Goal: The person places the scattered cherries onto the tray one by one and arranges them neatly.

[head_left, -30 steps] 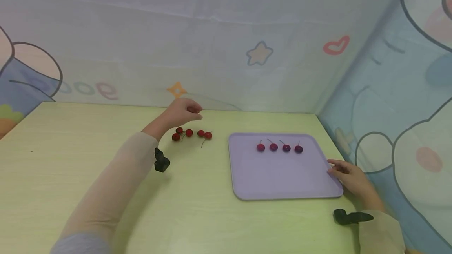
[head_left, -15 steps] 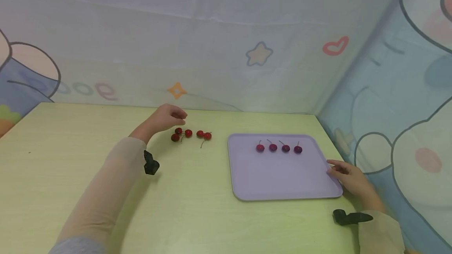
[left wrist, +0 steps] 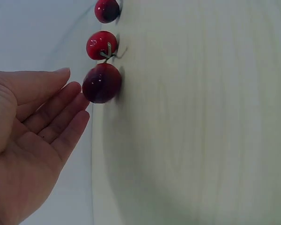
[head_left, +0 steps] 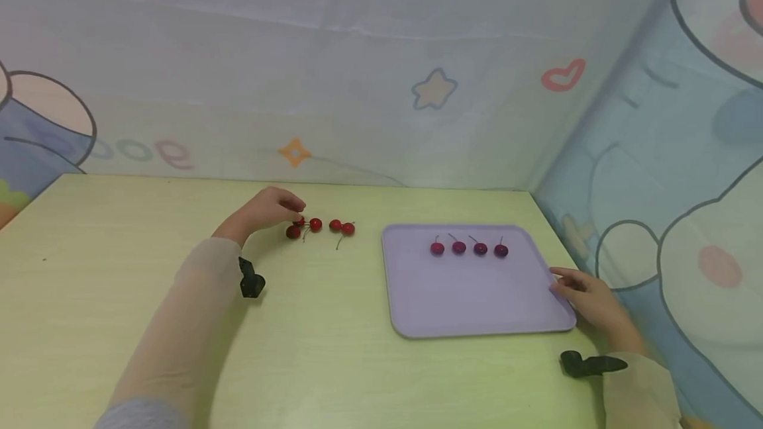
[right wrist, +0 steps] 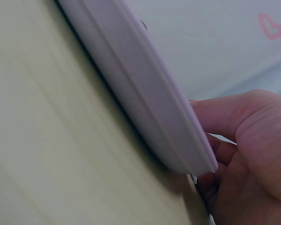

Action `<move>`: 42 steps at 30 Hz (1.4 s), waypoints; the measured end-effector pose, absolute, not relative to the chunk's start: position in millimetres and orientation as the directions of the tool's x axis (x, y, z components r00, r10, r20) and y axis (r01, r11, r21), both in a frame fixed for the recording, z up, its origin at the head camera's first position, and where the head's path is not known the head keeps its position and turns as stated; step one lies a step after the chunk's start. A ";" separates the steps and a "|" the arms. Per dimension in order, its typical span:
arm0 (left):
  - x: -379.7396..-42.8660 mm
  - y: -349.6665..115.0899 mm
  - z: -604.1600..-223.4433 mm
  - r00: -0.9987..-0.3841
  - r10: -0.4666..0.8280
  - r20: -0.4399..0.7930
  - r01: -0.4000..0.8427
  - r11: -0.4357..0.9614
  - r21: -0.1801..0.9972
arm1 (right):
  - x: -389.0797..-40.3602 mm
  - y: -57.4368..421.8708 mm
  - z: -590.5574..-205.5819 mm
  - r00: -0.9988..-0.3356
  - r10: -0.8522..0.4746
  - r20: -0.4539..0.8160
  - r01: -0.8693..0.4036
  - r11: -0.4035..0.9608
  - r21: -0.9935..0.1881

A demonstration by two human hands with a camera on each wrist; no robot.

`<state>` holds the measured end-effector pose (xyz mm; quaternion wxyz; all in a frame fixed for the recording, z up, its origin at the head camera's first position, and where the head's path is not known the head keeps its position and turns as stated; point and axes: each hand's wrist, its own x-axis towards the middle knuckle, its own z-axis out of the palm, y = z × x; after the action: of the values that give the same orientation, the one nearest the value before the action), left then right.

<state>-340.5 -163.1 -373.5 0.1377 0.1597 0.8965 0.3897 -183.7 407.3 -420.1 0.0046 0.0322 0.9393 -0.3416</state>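
Observation:
On the table's left part lie several red cherries (head_left: 316,224) with stems, in two small clusters. My left hand (head_left: 265,207) is at the left cluster, its fingertips partly hiding one cherry. In the left wrist view, its spread thumb and fingers are beside a dark red cherry (left wrist: 102,83); the thumb stands apart from it, and finger contact is unclear. A lilac tray (head_left: 471,300) lies to the right, bearing a row of dark cherries (head_left: 459,247) near its far side. My right hand (head_left: 587,300) holds the tray's right edge, thumb at the rim and fingers curled beside it.
The pale wooden table (head_left: 310,349) ends at a cloth backdrop (head_left: 357,85) printed with cartoon figures. Another printed cloth (head_left: 715,230) rises close along the right side, near my right hand. Both wrists carry small black cameras (head_left: 252,283).
My left hand has moved left and then down to the left cherry cluster. The right hand stays at the tray's edge, and the cherries look unmoved.

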 end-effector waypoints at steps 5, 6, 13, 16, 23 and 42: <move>-341.7 -164.7 -378.2 -0.912 0.381 -0.149 0.150 0.650 0.745 | -184.2 408.1 -421.1 -0.998 0.059 -0.031 0.065 0.764 -0.642; -341.5 -164.5 -378.6 -0.913 0.379 -0.152 0.146 0.651 0.745 | -184.4 408.3 -421.5 -0.998 0.059 -0.030 0.064 0.764 -0.642; -343.9 -164.4 -385.7 -0.916 0.375 -0.140 0.153 0.651 0.744 | -186.0 410.2 -423.8 -0.998 0.057 -0.019 0.056 0.767 -0.639; -345.2 -164.6 -388.6 -0.918 0.375 -0.130 0.162 0.653 0.739 | -186.2 410.2 -423.7 -0.998 0.054 -0.019 0.054 0.765 -0.642; -346.7 -164.3 -391.7 -0.923 0.365 -0.118 0.167 0.661 0.732 | -185.1 408.4 -423.5 -0.999 0.046 -0.013 0.043 0.757 -0.652; -340.6 -168.8 -391.4 -0.942 0.322 -0.089 0.162 0.674 0.721 | -185.0 404.5 -422.2 -0.998 0.049 -0.026 0.055 0.758 -0.650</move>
<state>-340.6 -168.8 -391.4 0.1050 0.1334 0.9088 0.3812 -185.0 404.5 -422.2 0.0038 0.0277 0.9375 -0.3469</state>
